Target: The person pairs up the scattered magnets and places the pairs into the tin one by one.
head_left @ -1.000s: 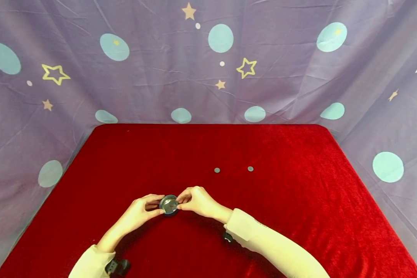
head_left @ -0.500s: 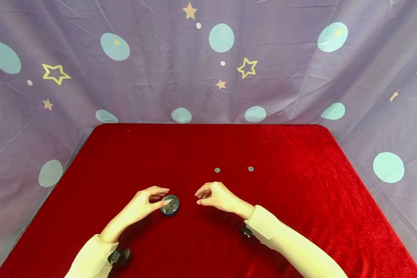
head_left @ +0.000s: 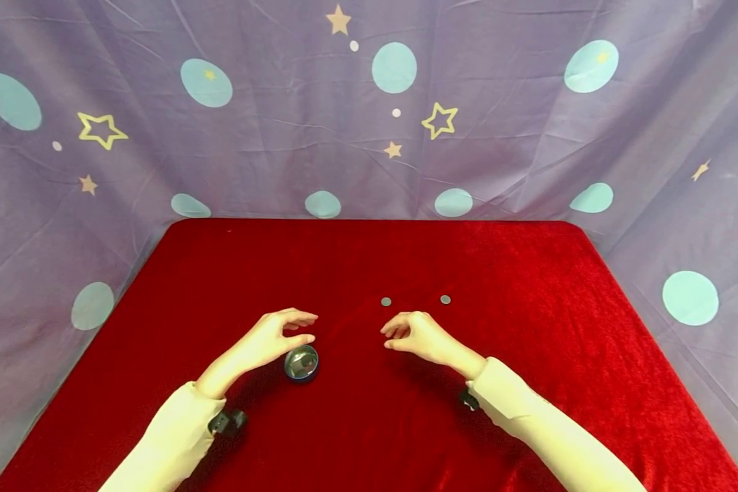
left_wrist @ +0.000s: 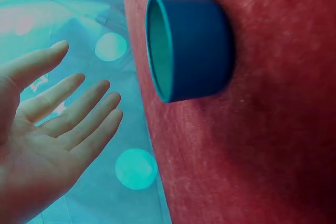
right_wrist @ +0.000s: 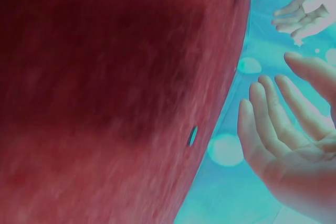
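Observation:
A small round blue cup (head_left: 301, 365) with a shiny grey inside stands upright on the red cloth, left of the middle in the head view. Its smooth blue wall (left_wrist: 202, 48) fills the upper middle of the left wrist view. My left hand (head_left: 273, 336) hovers just beyond the cup, fingers loosely extended and holding nothing; its thumb overlaps the far rim in the head view. Farther right, my right hand (head_left: 427, 336) is raised above the cloth with relaxed, unburdened fingers. Beyond it lie two small grey coin-like discs (head_left: 386, 301).
Red velvety cloth (head_left: 344, 430) covers the table. A purple curtain (head_left: 258, 137) with stars and dots hangs along the back and both sides. The second coin-like disc (head_left: 445, 299) lies a little right of the first.
Both hands have let go of the cup. The right hand has moved well to the right, and the left has risen off the rim and shifted away from me. The cup stays in place.

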`<state>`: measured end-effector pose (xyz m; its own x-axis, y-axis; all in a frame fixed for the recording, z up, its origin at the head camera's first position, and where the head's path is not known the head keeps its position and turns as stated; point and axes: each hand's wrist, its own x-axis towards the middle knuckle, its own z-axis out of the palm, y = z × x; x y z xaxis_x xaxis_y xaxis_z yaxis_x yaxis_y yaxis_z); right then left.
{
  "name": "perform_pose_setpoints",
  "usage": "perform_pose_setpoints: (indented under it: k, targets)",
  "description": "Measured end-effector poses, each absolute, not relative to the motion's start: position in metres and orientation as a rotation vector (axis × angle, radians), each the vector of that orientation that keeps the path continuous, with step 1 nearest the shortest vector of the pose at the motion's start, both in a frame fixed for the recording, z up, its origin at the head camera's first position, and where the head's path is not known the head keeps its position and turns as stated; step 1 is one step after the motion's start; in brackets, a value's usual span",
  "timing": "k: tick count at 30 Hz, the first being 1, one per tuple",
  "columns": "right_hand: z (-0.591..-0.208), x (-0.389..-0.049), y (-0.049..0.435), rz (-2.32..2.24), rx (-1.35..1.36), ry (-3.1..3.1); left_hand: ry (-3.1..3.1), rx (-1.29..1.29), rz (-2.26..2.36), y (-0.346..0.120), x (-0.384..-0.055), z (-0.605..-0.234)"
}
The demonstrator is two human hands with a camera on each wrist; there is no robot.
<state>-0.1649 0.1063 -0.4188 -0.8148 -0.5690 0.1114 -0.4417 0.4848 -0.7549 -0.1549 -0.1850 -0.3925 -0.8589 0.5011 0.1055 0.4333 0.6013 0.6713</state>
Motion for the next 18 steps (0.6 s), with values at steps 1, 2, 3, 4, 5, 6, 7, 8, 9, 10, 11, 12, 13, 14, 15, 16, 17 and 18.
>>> perform_pose_setpoints:
  k: [1, 2, 3, 4, 5, 6, 7, 8, 9, 10, 11, 12, 13, 14, 15, 16, 17, 18]
  targets:
    - [-0.419, -0.166, 0.109, -1.238, -0.886, 2.58, 2.73, 0.818, 1.097, -0.183, -0.157, -0.391]
    - [-0.419, -0.167, 0.112, -1.238, -0.888, 2.586, 2.734, 0.832, 1.088, -0.182, -0.159, -0.39]
    - [-0.42, -0.168, 0.115, -1.239, -0.882, 2.589, 2.734, 0.847, 1.081, -0.18, -0.162, -0.389]
    - [-0.42, -0.169, 0.118, -1.24, -0.888, 2.592, 2.734, 0.861, 1.073, -0.179, -0.164, -0.388]
    - [-0.42, -0.169, 0.121, -1.24, -0.888, 2.593, 2.734, 0.87, 1.064, -0.177, -0.166, -0.387]
    - [-0.42, -0.17, 0.124, -1.239, -0.888, 2.597, 2.733, 0.879, 1.051, -0.176, -0.168, -0.386]
    - [-0.42, -0.171, 0.127, -1.235, -0.883, 2.602, 2.733, 0.885, 1.039, -0.174, -0.171, -0.385]
    - [-0.421, -0.172, 0.13, -1.23, -0.875, 2.606, 2.732, 0.892, 1.028, -0.173, -0.173, -0.384]
    - [-0.42, -0.173, 0.134, -1.223, -0.872, 2.615, 2.73, 0.9, 1.018, -0.171, -0.176, -0.383]
    - [-0.42, -0.174, 0.137, -1.217, -0.862, 2.623, 2.728, 0.906, 1.006, -0.169, -0.178, -0.383]
    - [-0.42, -0.175, 0.14, -1.214, -0.841, 2.627, 2.727, 0.915, 0.992, -0.167, -0.181, -0.382]
    - [-0.42, -0.177, 0.144, -1.208, -0.831, 2.635, 2.725, 0.922, 0.981, -0.165, -0.184, -0.381]
    - [-0.421, -0.178, 0.147, -1.204, -0.816, 2.639, 2.725, 0.929, 0.965, -0.162, -0.186, -0.38]
    - [-0.421, -0.18, 0.15, -1.199, -0.805, 2.644, 2.719, 0.934, 0.954, -0.16, -0.189, -0.379]
    - [-0.421, -0.182, 0.153, -1.193, -0.797, 2.652, 2.713, 0.938, 0.943, -0.157, -0.191, -0.378]
    - [-0.422, -0.183, 0.156, -1.189, -0.785, 2.659, 2.704, 0.941, 0.937, -0.154, -0.194, -0.377]
    - [-0.422, -0.185, 0.158, -1.19, -0.779, 2.664, 2.697, 0.948, 0.926, -0.151, -0.196, -0.375]
    - [-0.423, -0.187, 0.161, -1.188, -0.775, 2.673, 2.688, 0.948, 0.92, -0.148, -0.198, -0.374]
